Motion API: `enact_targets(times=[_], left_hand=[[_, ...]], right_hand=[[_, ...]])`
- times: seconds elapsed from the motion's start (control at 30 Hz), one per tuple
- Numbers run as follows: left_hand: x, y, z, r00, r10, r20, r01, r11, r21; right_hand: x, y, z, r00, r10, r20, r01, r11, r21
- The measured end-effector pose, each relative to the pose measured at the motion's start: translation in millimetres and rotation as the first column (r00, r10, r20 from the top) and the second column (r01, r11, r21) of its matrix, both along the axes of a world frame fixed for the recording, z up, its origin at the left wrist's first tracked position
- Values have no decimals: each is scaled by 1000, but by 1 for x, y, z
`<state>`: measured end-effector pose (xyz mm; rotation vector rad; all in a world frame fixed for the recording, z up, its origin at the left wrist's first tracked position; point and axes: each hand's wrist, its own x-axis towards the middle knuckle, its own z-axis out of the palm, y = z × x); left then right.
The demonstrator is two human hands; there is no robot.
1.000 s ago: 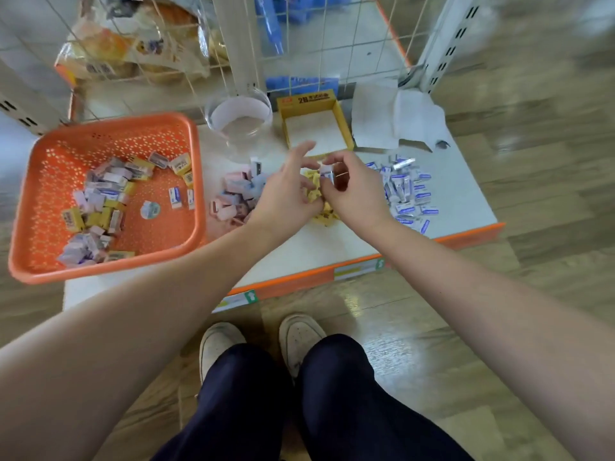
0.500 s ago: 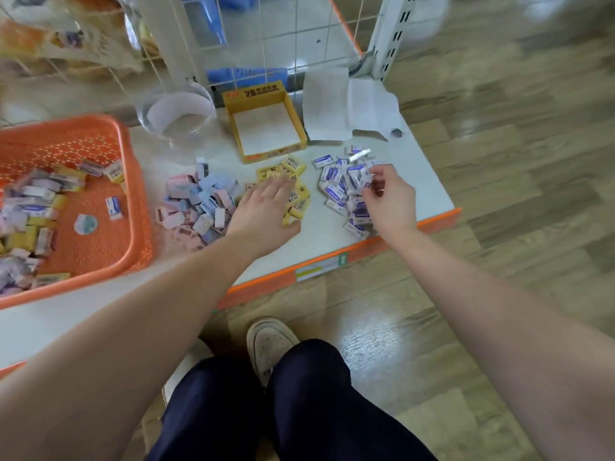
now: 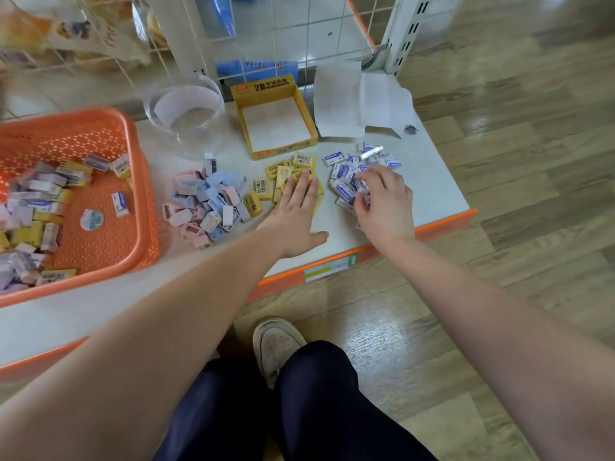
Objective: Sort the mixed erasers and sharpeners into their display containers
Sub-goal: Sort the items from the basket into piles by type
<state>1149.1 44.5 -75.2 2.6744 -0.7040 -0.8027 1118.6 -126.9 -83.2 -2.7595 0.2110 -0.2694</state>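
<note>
Left hand (image 3: 293, 211) has slid flat onto yellow erasers (image 3: 303, 160). Right hand (image 3: 386, 201) curls over white erasers (image 3: 336, 158), grip unclear. Orange basket (image 3: 66, 115) holds mixed erasers.

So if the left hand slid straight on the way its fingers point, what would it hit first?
Probably the yellow erasers just beyond the fingertips of the left hand, which lies flat on that pile. Next comes the near wall of the yellow box.

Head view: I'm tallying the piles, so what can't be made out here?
All in the head view:
- Orange basket: cut off by the left frame edge.
- Yellow erasers: some hidden under the left hand.
- Right hand: curled fingers hide whether it pinches any purple-and-white erasers.
- Yellow box: print too small to read.
</note>
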Motion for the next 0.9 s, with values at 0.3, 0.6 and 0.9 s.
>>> enact_targets(times=[0.3,0.6,0.9], left_hand=[[6,53,0,890,123,438,-242,943,227],[16,52,-2,884,63,463,-186,957,224],[11,78,18,900,52,433,-153,967,203]], right_hand=[[19,59,-1,919,355,-171,-357,934,20],[26,74,-12,862,336,-378,-393,916,-82],[37,78,14,821,337,-462,-403,914,-49]])
